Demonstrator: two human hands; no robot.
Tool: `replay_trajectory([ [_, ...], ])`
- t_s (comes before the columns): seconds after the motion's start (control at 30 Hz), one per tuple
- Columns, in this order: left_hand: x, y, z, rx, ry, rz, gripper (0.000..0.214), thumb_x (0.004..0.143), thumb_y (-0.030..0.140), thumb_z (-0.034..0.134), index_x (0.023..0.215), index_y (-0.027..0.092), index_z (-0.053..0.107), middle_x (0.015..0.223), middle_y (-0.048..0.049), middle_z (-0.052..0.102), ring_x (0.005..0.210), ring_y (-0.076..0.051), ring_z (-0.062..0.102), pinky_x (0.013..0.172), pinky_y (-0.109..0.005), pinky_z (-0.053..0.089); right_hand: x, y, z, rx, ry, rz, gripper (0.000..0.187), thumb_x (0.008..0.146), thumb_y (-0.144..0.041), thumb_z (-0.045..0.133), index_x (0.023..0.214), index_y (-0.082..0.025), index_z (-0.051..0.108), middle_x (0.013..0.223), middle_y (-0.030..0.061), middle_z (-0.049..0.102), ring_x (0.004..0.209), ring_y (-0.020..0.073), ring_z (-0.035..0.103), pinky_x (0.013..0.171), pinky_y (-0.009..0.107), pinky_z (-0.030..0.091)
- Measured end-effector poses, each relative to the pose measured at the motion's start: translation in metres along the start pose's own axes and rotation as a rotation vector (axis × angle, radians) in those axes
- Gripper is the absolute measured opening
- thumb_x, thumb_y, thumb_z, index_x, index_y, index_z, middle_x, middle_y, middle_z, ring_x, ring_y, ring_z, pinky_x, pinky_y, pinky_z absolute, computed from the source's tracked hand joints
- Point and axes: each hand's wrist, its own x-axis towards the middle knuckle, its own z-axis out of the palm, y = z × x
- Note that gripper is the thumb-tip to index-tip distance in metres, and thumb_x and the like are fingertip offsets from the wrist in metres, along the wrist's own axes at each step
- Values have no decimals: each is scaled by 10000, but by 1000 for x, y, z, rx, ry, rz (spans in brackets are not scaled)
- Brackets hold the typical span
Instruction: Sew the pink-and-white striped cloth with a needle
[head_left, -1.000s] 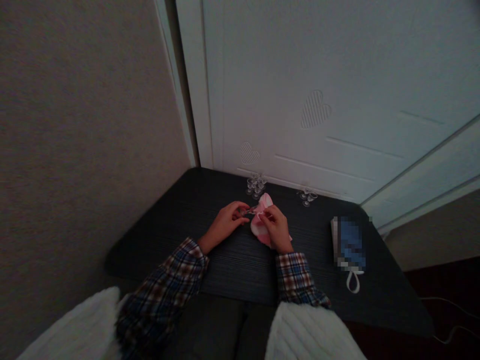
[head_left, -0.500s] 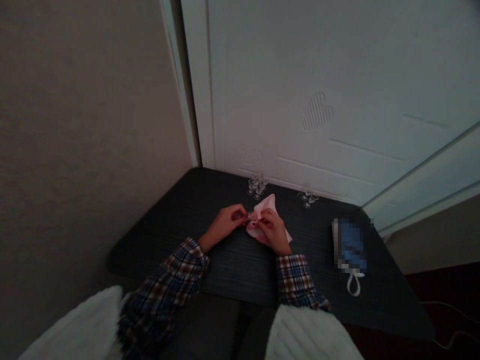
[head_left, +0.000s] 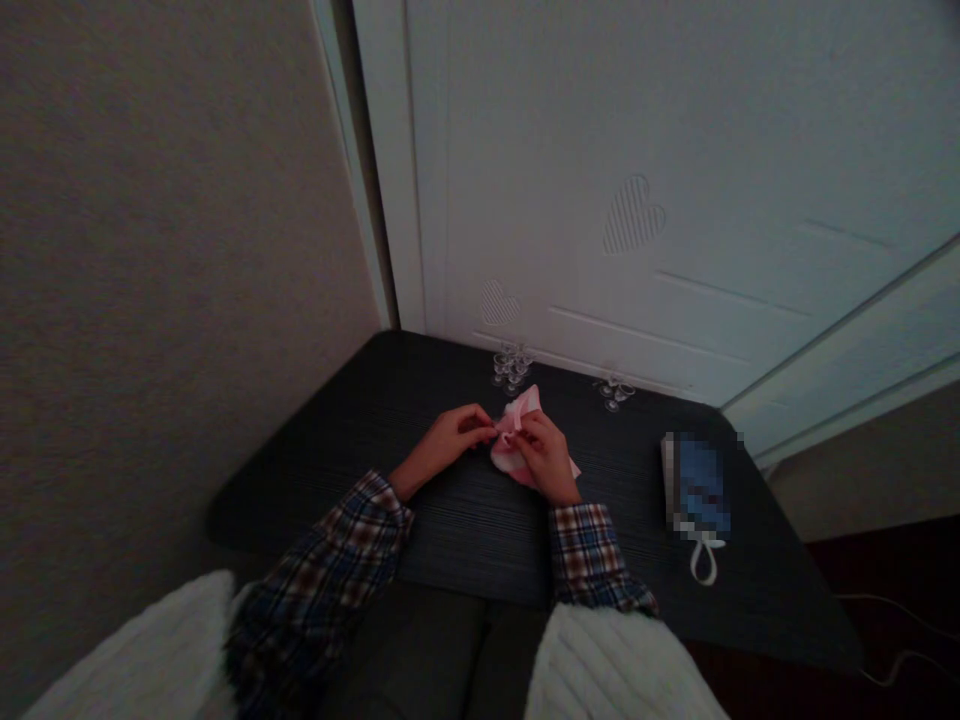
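Observation:
Over the middle of the dark table, my left hand [head_left: 453, 440] is closed in a pinch at the left edge of a pink and white cloth [head_left: 511, 460]. Between its fingertips is a small clear glass, mostly hidden by the fingers and the cloth. My right hand [head_left: 549, 456] is shut on the cloth, with its fingers pressing a fold of it towards the left fingertips. The cloth's free corners stick out above and to the right. Just beyond the hands stands a cluster of several small stemmed glasses [head_left: 512, 367].
A second group of small stemmed glasses [head_left: 615, 391] stands near the white panel [head_left: 525, 200] at the back. On the right of the dark table [head_left: 315, 450] lies a blurred blue item [head_left: 701, 485] with a white loop [head_left: 703, 562]. A wall [head_left: 187, 250] rises on the left.
My fingers have shifted slightly at the cloth, and its upper corner is bunched a little differently. The whole view has moved slightly; the standing glasses and blue item stay put.

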Motion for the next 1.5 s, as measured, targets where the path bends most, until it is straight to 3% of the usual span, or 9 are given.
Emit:
replay_trajectory([
  [0.17, 0, -5, 0, 44, 56, 16, 231, 664, 322, 658, 773, 138, 570, 777, -25, 610, 726, -150, 577, 664, -269, 447, -1, 4, 3, 21, -20, 12, 92, 786, -186, 525, 725, -184, 594, 800, 14, 519, 744, 130, 498, 647, 236, 394],
  [0.37, -5, 7, 1, 274, 128, 82, 185, 667, 267, 656, 775, 157, 555, 753, 0, 583, 681, -132, 541, 607, -243, 413, -1, 6, 5, 46, -40, 44, 107, 782, -194, 526, 723, -186, 615, 805, 14, 522, 726, 124, 499, 633, 232, 400],
  [0.63, -5, 10, 5, 403, 78, 161, 211, 740, 274, 581, 928, 179, 584, 836, -17, 581, 750, -149, 532, 673, -261, 413, 0, 0, 2, 18, 14, -2, 112, 791, -228, 539, 720, -194, 620, 771, 13, 524, 734, 131, 516, 675, 252, 404],
  [0.77, -4, 8, 5, 376, -14, 157, 217, 810, 321, 494, 906, 170, 617, 890, -38, 616, 809, -166, 553, 724, -267, 416, 0, 0, -1, -8, 46, -3, 107, 786, -224, 550, 722, -197, 632, 787, 19, 538, 757, 139, 524, 705, 262, 406],
  [0.87, -4, 10, 3, 316, -12, 133, 270, 839, 343, 445, 942, 170, 625, 913, -40, 627, 782, -157, 564, 706, -259, 424, 0, 0, -2, -8, 53, -7, 107, 784, -225, 553, 715, -193, 628, 795, 23, 540, 765, 141, 522, 708, 263, 405],
  [1.27, -6, 13, 2, 332, 155, 148, 185, 689, 273, 639, 832, 171, 585, 789, -1, 594, 721, -139, 545, 625, -244, 412, -1, -1, 3, 48, 5, 15, 127, 785, -227, 532, 691, -196, 610, 775, 15, 514, 728, 134, 508, 633, 245, 404],
  [1.5, -5, 11, 5, 265, 53, 131, 219, 750, 314, 581, 918, 175, 600, 829, -5, 621, 730, -136, 560, 642, -231, 417, -1, 0, 1, 35, 39, -8, 121, 795, -209, 529, 711, -193, 615, 799, 21, 524, 769, 140, 519, 701, 260, 406],
])
